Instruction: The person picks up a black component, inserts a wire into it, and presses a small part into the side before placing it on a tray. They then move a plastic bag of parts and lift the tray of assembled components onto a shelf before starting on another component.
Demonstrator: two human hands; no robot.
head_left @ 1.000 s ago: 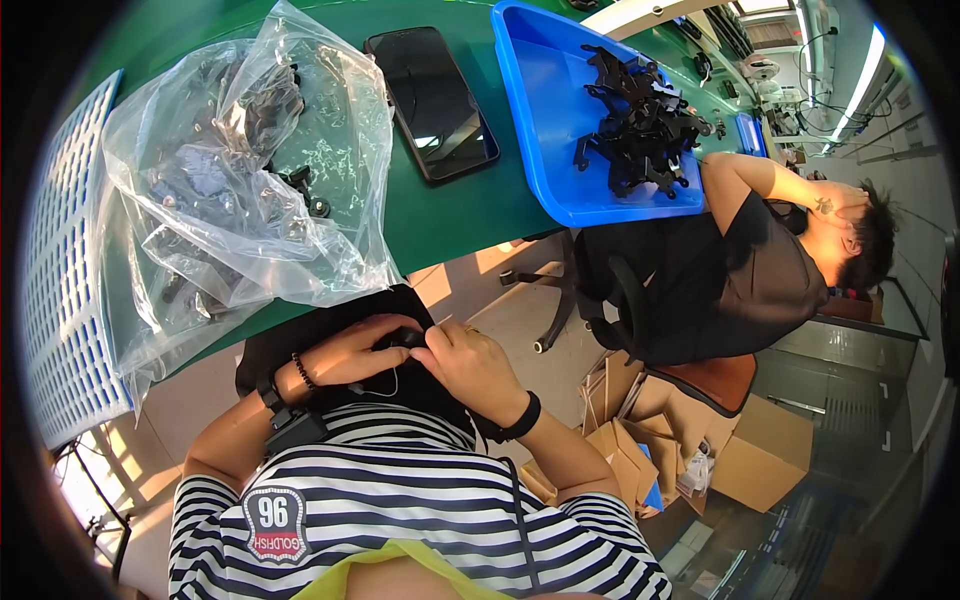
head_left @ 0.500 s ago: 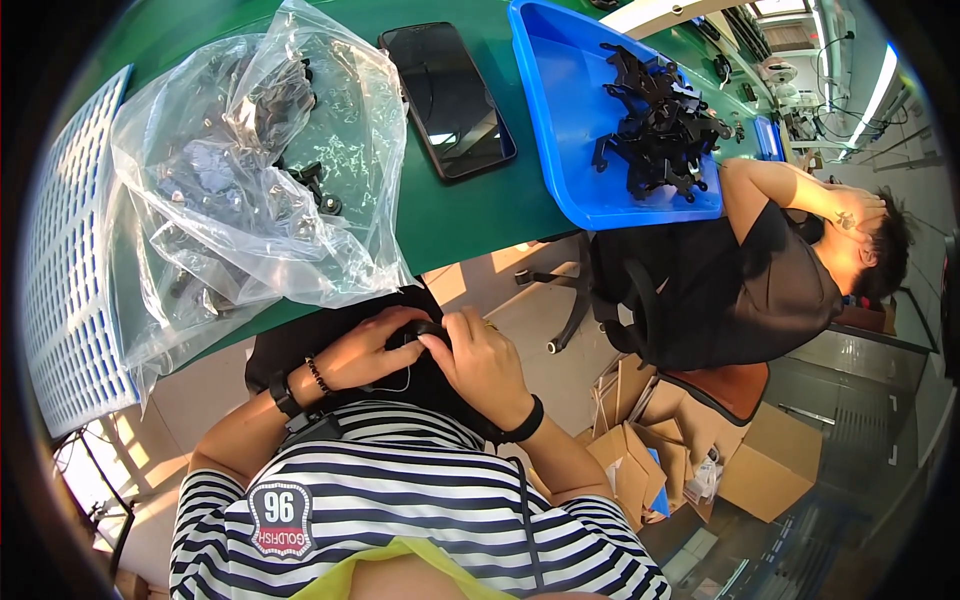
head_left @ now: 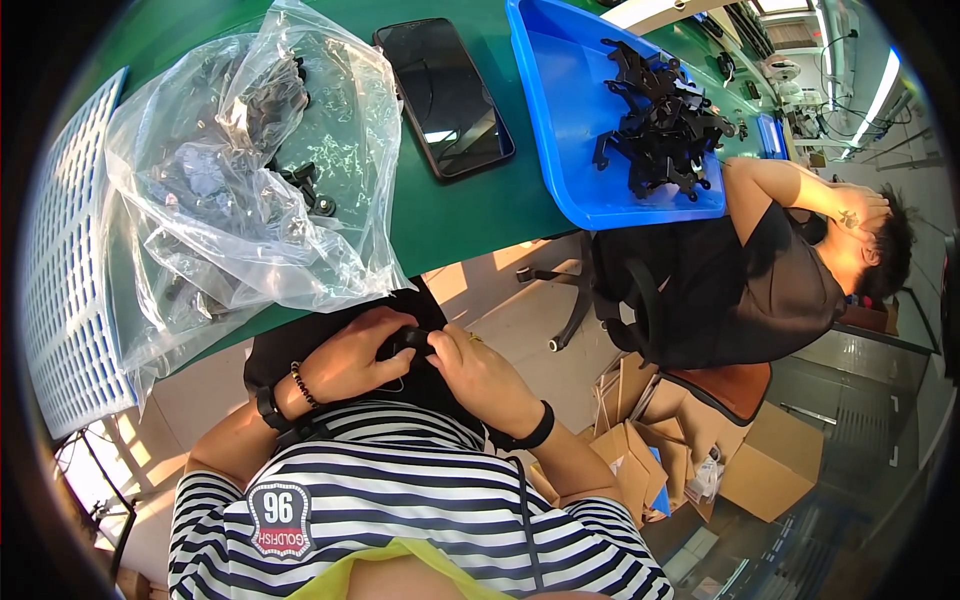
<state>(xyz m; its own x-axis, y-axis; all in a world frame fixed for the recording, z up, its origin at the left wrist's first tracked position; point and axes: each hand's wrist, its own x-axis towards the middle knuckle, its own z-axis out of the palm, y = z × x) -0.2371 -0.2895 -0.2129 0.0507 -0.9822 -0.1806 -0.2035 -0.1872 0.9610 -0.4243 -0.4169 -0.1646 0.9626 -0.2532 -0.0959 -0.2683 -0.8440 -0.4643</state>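
Over my lap, just below the near edge of the table, both hands are closed on one small black rounded part (head_left: 406, 342). My left hand (head_left: 352, 356) wraps it from the left, thumb along its near side. From the right, my right hand (head_left: 482, 378) pinches the part's other end between thumb and fingers. Much of the part is hidden, so its exact kind cannot be made out. Above my left hand lies a clear plastic bag (head_left: 345, 245) with small black parts (head_left: 310, 190) inside. Behind the hands is dark cloth over my lap.
The green table (head_left: 460, 215) carries a black phone (head_left: 450, 105) and a blue tray (head_left: 585, 212) piled with black brackets (head_left: 660, 125). At the left edge stands a white slotted panel (head_left: 70, 260). A seated person (head_left: 740, 280) is at the right, near cardboard boxes (head_left: 770, 460).
My hands have turned and shifted slightly, and more of the black part shows between them. My right hand has moved a little down and right. The table items stay put.
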